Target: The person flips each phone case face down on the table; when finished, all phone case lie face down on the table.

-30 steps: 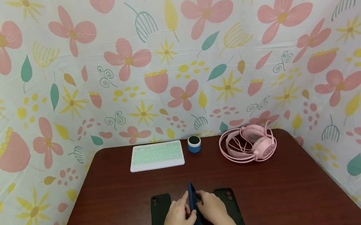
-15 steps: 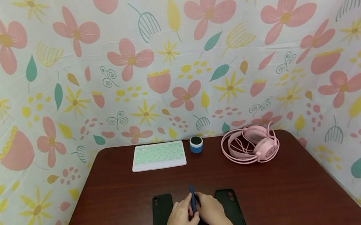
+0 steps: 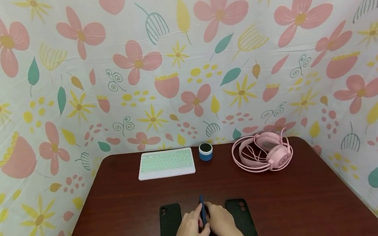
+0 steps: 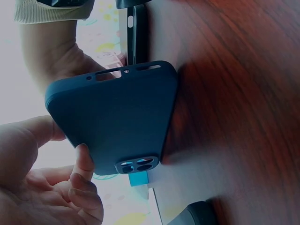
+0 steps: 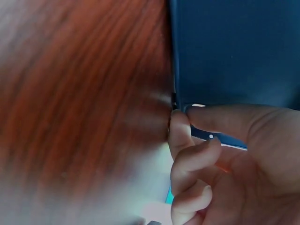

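Note:
A dark blue phone case [image 4: 112,117] stands on its long edge on the table between the two hands, nearly edge-on in the head view. Its camera cutouts show in the left wrist view, and its hollow inside [image 5: 239,51] in the right wrist view. My left hand [image 3: 190,231] holds its upper edge with thumb and forefinger. At the far end, low by the table, my right hand [image 3: 220,219] pinches a corner between thumb and forefinger. Black phone cases lie flat on either side: one on the left [image 3: 168,231], one on the right [image 3: 240,215], partly behind the right wrist.
Along the back of the brown table [image 3: 125,207] lie a white keyboard [image 3: 166,163] with pale green keys, a small blue and white cylinder [image 3: 205,152] with a dark top, and pink headphones [image 3: 277,156]. A flower-patterned cloth [image 3: 183,64] hangs behind and at both sides.
The blue case has turned slightly, so it looks thinner and more edge-on in the head view. Both hands keep their hold on it, and the head view has shifted a little.

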The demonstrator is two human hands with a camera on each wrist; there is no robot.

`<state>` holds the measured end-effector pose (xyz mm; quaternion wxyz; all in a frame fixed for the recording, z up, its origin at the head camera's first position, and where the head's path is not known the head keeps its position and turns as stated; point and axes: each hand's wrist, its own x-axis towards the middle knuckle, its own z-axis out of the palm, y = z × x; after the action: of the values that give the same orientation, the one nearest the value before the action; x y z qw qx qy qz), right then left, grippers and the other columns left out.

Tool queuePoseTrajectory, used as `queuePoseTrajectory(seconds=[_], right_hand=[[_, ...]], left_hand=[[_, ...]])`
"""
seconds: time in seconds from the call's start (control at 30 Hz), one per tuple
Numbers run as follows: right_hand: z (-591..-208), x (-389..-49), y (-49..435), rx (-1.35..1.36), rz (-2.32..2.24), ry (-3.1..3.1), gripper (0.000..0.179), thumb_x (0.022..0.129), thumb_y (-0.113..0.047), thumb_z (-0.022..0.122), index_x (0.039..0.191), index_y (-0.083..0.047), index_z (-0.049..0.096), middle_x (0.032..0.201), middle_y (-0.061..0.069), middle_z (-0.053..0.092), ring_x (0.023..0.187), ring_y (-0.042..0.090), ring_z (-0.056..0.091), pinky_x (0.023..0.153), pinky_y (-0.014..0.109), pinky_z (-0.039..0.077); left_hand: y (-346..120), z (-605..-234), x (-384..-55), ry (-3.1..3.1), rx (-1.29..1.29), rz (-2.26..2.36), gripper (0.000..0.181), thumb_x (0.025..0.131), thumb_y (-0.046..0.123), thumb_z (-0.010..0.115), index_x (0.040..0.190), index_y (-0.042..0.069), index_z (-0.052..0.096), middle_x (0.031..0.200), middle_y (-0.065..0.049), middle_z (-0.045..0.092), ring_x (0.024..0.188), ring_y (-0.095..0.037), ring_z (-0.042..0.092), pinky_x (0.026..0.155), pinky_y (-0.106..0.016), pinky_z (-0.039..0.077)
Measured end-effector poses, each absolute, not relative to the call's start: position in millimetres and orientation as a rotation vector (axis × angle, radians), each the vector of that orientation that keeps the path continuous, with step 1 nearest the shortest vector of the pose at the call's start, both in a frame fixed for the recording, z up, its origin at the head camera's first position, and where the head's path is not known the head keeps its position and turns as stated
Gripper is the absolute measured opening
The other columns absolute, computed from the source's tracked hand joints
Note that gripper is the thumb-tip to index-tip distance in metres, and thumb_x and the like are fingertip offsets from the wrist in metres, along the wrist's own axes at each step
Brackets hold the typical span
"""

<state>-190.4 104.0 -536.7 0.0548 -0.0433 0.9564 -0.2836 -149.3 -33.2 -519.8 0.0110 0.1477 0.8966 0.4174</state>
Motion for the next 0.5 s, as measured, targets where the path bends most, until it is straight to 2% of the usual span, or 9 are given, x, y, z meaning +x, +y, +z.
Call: queuePoseTrajectory(seconds=[0.1, 0.2, 0.33, 0.5], right_hand=[[-536.5, -189.5, 105.9, -0.155, -0.910, 2.875, 0.036, 0.089, -0.010, 0.062, 0.124, -0.005, 0.064, 0.089, 0.012, 0.068, 0.056, 0.021, 0.054, 0.049, 0.039, 0.040], [-535.6, -188.2, 108.4, -0.180, -0.980, 2.832, 0.037, 0.089, -0.010, 0.061, 0.125, -0.003, 0.063, 0.077, 0.008, 0.063, 0.050, 0.019, 0.048, 0.048, 0.036, 0.036], [-533.8, -187.7, 113.2, -0.226, -1.034, 2.814, 0.035, 0.091, -0.015, 0.061, 0.123, -0.002, 0.064, 0.068, 0.000, 0.056, 0.049, 0.016, 0.044, 0.049, 0.033, 0.035], [-528.4, -191.0, 122.3, -0.247, -1.092, 2.782, 0.031, 0.094, -0.021, 0.060, 0.119, -0.004, 0.067, 0.077, -0.003, 0.063, 0.053, 0.012, 0.049, 0.052, 0.032, 0.039]], left_hand=[[-33.3, -520.2, -149.7, 2.794, 0.465, 1.305, 0.054, 0.089, 0.020, 0.067, 0.136, 0.000, 0.053, 0.068, 0.009, 0.045, 0.061, -0.009, 0.034, 0.054, -0.024, 0.032], [-33.3, -519.8, -149.7, 2.784, 0.465, 1.312, 0.053, 0.089, 0.020, 0.067, 0.136, 0.000, 0.052, 0.068, 0.009, 0.045, 0.061, -0.009, 0.034, 0.054, -0.024, 0.032], [-33.3, -519.4, -148.7, 2.776, 0.465, 1.315, 0.053, 0.090, 0.021, 0.066, 0.137, 0.001, 0.052, 0.069, 0.010, 0.045, 0.061, -0.009, 0.033, 0.054, -0.024, 0.032], [-33.8, -519.4, -147.1, 2.766, 0.479, 1.333, 0.054, 0.090, 0.021, 0.067, 0.138, 0.001, 0.051, 0.068, 0.012, 0.044, 0.061, -0.009, 0.033, 0.054, -0.024, 0.032]])
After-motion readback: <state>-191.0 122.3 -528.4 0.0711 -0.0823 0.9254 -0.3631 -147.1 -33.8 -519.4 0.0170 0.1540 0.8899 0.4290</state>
